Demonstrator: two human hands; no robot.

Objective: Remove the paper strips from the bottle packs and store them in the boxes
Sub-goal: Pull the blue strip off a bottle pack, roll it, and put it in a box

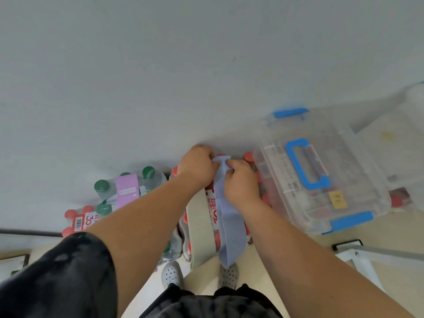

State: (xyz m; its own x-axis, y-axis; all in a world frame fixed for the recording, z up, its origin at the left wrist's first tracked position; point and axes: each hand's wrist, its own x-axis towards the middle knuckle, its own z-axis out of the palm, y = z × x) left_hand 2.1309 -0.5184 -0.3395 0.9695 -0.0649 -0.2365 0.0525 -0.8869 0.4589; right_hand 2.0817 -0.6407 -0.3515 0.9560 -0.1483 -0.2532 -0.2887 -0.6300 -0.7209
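Pinching the far end of the blue paper strip [227,216] with left hand [197,167] and right hand [241,183], both curled close together, seemingly to peel it off the red-capped bottle pack [211,200] underneath. Just right of the right hand, lidded clear box [358,180] for storing.

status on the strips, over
Left hand and right hand pinch pale blue paper strip on red-capped bottle pack. Strip not yet boxed. Clear plastic box, blue handle, lid shut.

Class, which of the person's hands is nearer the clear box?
Right. The right hand pinches the blue strip just left of the box; the left hand grips the same strip farther left.
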